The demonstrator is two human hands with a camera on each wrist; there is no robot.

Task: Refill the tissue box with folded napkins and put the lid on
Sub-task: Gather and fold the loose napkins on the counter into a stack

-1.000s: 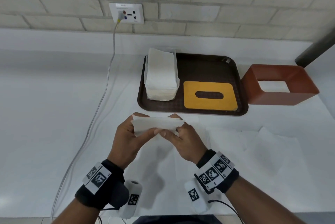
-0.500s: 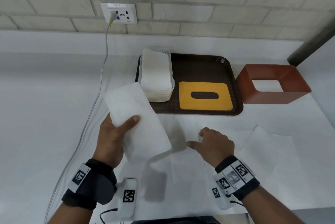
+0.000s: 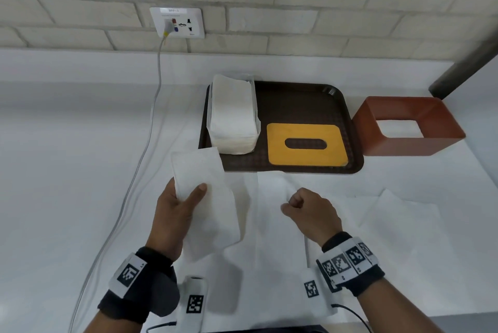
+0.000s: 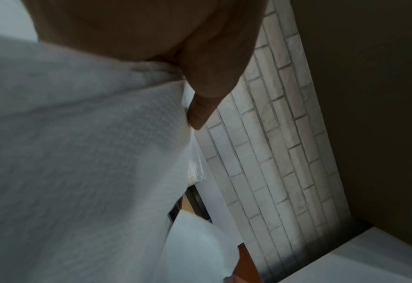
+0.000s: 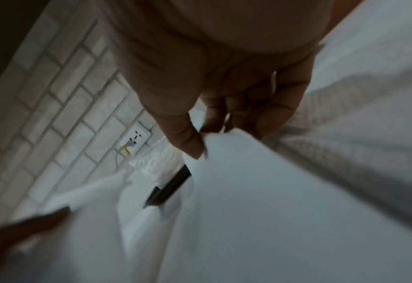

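Nearest the front edge of the table (image 3: 54, 198), the left hand (image 3: 172, 214) holds a folded napkin (image 3: 204, 198) raised off the surface, thumb pressed on its upper face and fingers behind it; this grip is a pinch on the napkin. Beside it, toward the right, the right hand (image 3: 310, 211) has its fingers curled, and the right wrist view shows thumb and fingertips pinching the edge of a flat napkin sheet (image 3: 272, 198) lying on the table. Further unfolded sheets (image 3: 404, 225) lie flat toward the right edge. Beyond the hands, a dark brown tray (image 3: 301, 101) carries a stack of napkins (image 3: 233, 114) at its left end and the yellow slotted lid (image 3: 307, 160) at its front right. Just beside the tray's right edge stands the orange-red tissue box (image 3: 409, 144), open-topped. At the far edge, a cable (image 3: 151, 128) runs up to a wall socket (image 3: 176, 22).
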